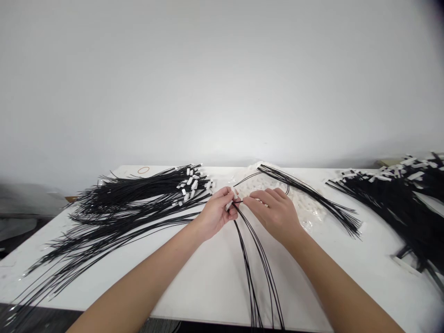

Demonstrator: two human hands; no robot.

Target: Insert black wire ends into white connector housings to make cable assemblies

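Observation:
Pinched in my left hand (222, 208) is a small white connector (229, 205) with several thin black wires (258, 245) running from it down over the table's front edge. My right hand (275, 212) is closed close beside it, its thumb and forefinger on the end of a black wire (238, 201) that reaches to the connector. My fingers partly hide where wire and connector meet. Behind my right hand lies a clear plastic bag (308, 206) of small white connectors. A loose bundle of black wires (319, 196) rests across that bag.
A large pile of black wires with white connectors (138, 199) covers the table's left side. Another heap of black wires with white ends (398, 199) lies at the right. A rubber band (143, 170) sits near the back edge of the white table (194, 286), before a pale wall.

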